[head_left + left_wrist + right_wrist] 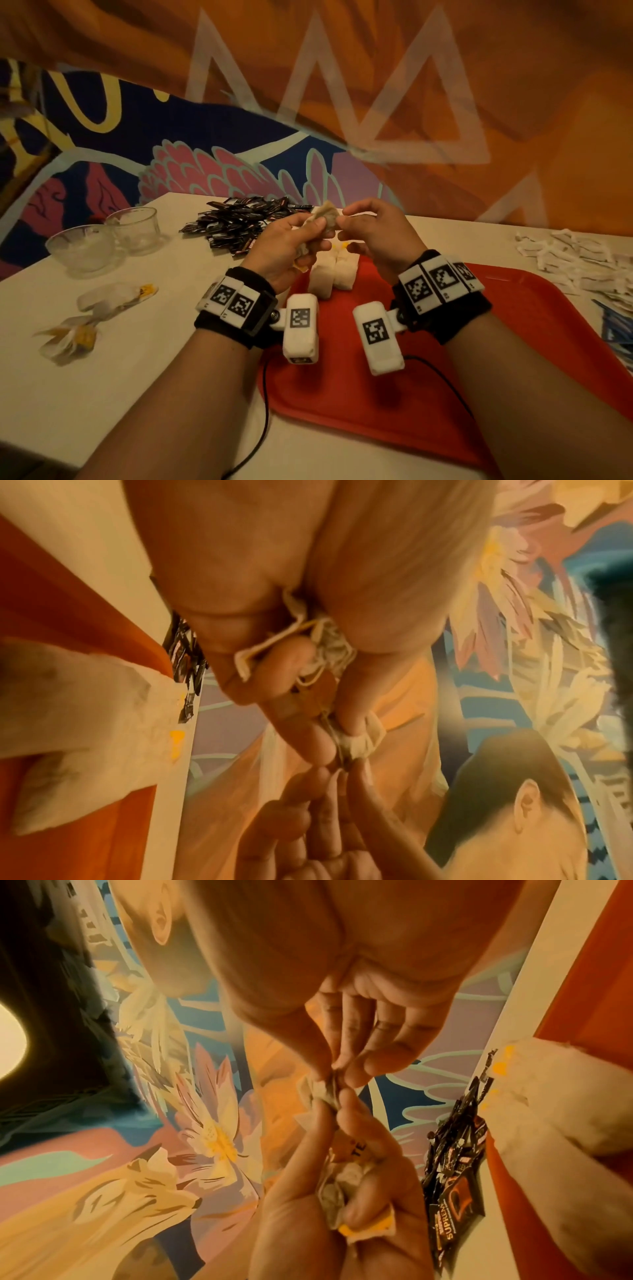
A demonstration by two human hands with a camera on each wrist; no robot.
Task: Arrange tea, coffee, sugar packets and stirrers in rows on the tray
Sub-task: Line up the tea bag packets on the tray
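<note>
Both hands hover over the far end of the red tray [513, 342]. My left hand [320, 233] grips a small bunch of crumpled tea bags with yellow tags [339, 1185] in its palm. One tea bag [327, 214] sticks up from its thumb and fingers. My right hand [342, 228] pinches the top of that tea bag [325, 1093] between thumb and forefinger [337, 1072]. The same pinch shows in the left wrist view, where the tea bag [356, 737] is shared by both hands. A short row of white tea bags [332, 274] stands on the tray beneath the hands.
A heap of black coffee sachets [239, 222] lies behind the hands. White sugar packets [575, 260] and blue stirrers [616, 325] lie right of the tray. Two glass bowls [82, 246] and loose tea bags [113, 296] sit on the table at left. A cable [265, 404] trails from my left wrist.
</note>
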